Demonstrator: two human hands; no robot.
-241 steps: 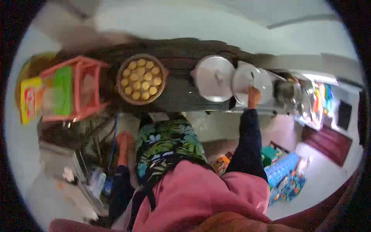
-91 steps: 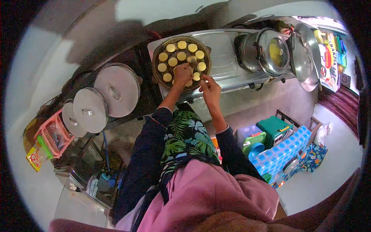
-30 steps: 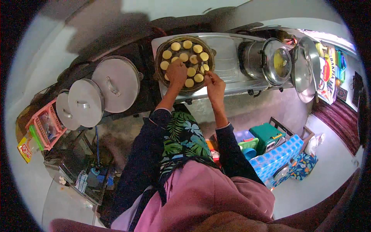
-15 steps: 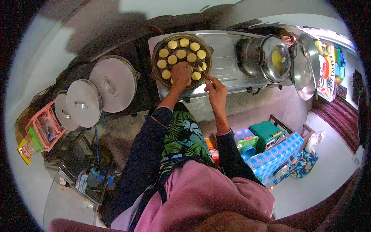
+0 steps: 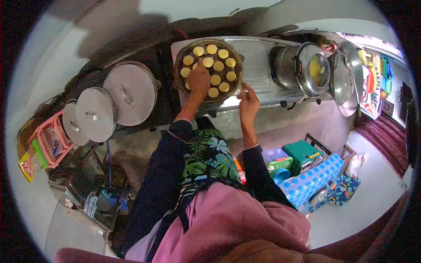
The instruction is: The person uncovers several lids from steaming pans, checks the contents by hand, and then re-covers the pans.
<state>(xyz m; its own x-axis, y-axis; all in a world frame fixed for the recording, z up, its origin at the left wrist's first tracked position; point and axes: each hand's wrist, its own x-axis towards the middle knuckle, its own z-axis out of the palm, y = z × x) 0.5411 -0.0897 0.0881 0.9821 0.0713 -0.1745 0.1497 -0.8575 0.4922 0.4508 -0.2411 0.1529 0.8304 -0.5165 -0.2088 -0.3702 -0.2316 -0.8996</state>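
A round dark pan (image 5: 237, 78) full of small round yellow cakes (image 5: 211, 49) sits at the left end of a silver gas stove (image 5: 254, 65). My left hand (image 5: 199, 81) reaches over the pan's left half, its index finger stretched to a cake near the middle. Nothing shows in that hand, though it covers some cakes. Just off the pan's lower right rim, my right hand (image 5: 249, 105) is closed, its fingertips pinching a thin dark tool that is smeared by motion; the tool's kind cannot be made out.
Right on the stove stands a steel pot (image 5: 285, 68) with a glass-centred lid (image 5: 316, 69), beside a large metal lid (image 5: 344, 79). Several round lids (image 5: 131, 94) lean at left near a pink basket (image 5: 50, 136). Plastic boxes (image 5: 302, 155) fill a low rack behind, at right.
My left hand has moved left and up from the pan's lower middle, its finger now extended. My right hand has drawn the thin tool back from the cakes, outward to the right.
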